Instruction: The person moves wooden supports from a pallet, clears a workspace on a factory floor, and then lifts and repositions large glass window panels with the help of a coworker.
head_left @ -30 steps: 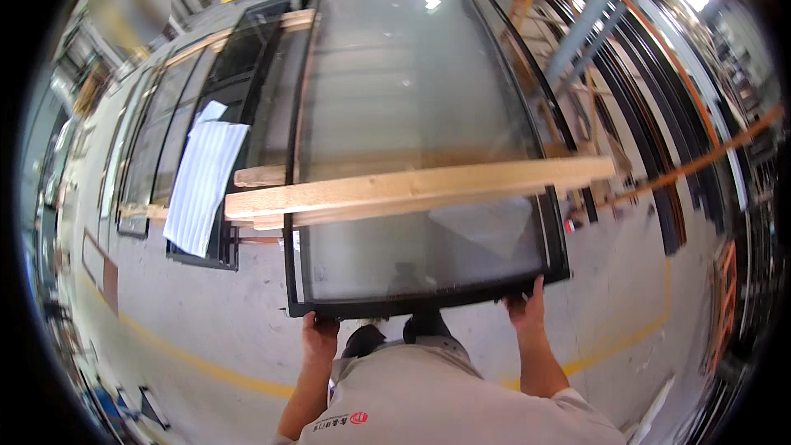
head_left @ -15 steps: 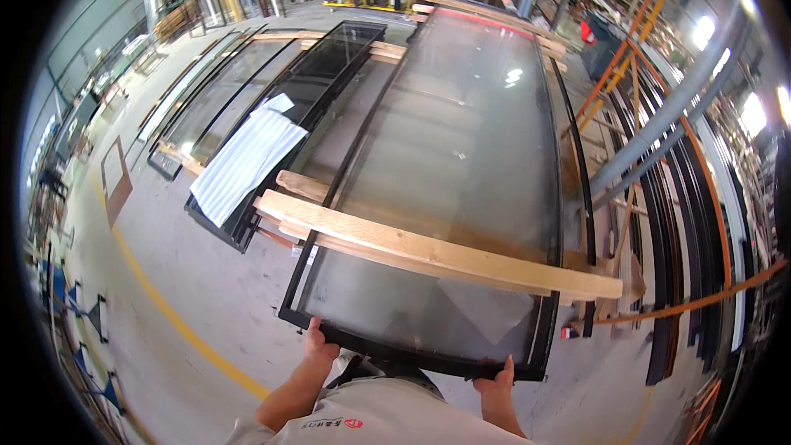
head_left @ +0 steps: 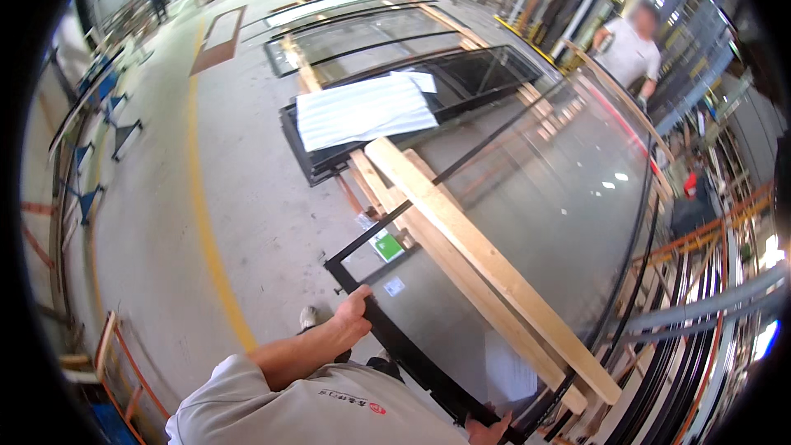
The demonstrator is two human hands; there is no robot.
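My left hand (head_left: 353, 313) is closed round the near edge of a large black-framed glass panel (head_left: 511, 231), close to its left corner. At the lower edge of the view, my right hand (head_left: 488, 428) grips the same edge near the right corner, thumb on top. A pale wooden beam (head_left: 494, 272) lies across the panel's near part, and a second beam (head_left: 461, 284) shows beside it, partly through the glass. Small labels show at the near left corner, one of them a white label (head_left: 395, 286).
A co-worker (head_left: 630, 49) stands at the panel's far end. To the left, more framed panels (head_left: 362, 41) rest on wood, one under a white foam sheet (head_left: 362, 111). Long dark profiles (head_left: 659, 387) lie at right. A yellow line (head_left: 206, 231) crosses the floor.
My view has swung left, so the panel now lies slanted toward the upper right. Both my hands keep their grip on its near edge. More of the co-worker shows.
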